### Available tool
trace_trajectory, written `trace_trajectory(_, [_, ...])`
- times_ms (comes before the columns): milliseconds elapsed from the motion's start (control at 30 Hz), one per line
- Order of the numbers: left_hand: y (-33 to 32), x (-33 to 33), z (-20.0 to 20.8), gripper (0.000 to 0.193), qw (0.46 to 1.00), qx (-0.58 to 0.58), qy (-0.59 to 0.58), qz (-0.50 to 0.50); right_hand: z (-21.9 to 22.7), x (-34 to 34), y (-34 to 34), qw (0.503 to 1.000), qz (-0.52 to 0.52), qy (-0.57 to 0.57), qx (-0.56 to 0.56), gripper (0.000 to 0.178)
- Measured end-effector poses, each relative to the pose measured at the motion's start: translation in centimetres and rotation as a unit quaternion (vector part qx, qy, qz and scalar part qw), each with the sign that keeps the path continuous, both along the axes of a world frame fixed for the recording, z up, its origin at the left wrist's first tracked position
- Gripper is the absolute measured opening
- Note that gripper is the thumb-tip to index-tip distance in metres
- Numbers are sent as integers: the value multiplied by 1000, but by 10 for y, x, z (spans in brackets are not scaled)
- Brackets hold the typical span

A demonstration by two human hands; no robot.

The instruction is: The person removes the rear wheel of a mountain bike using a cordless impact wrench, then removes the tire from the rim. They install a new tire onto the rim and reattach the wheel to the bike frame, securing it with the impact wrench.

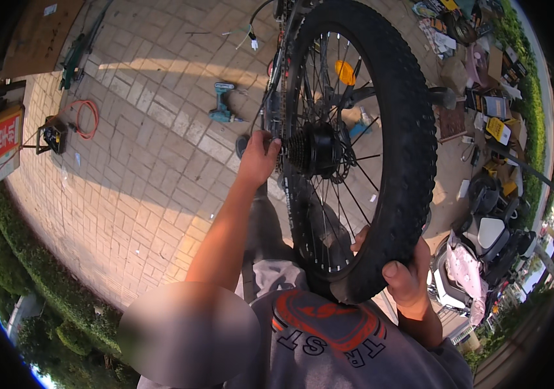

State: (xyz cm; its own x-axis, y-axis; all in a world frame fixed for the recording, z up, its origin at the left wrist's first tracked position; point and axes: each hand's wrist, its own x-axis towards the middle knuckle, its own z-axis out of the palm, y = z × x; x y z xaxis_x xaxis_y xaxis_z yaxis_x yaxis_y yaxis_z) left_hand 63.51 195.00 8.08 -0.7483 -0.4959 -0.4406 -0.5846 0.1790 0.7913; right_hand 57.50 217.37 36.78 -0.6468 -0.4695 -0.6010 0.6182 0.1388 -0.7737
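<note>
A bicycle wheel with a fat, knobby black tyre (413,149) stands upright before me, still in the bike's frame. At its centre sit a thick black hub (323,150) and a cassette (299,155) of stacked sprockets; the chain (283,84) runs along its left side. My left hand (261,155) is beside the cassette, thumb and fingers pinched together at the chain side; what they hold is hidden. Wrapped round the near lower part of the tyre is my right hand (408,277), with fingertips showing inside the rim. An orange reflector (345,72) is fixed among the spokes.
A teal cordless drill (222,104) lies on the brick paving left of the wheel. Farther left are a coiled orange hose (86,119) and a dark box (52,135). Cartons and loose parts (494,107) clutter the right, near a scooter (468,272).
</note>
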Motion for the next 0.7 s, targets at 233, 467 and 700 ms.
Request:
trace_trajectory(233, [5, 13, -18, 28, 995, 95, 11, 40, -3, -2, -1, 1000, -7, -1, -10, 64])
trace_trajectory(467, [-8, 43, -9, 28, 982, 59, -19, 176, -9, -8, -1, 1000, 10, -1, -1, 59])
trace_trajectory(700, [59, 50, 138, 27, 901, 429, 32, -59, -7, -16, -10, 999, -19, -31, -9, 54])
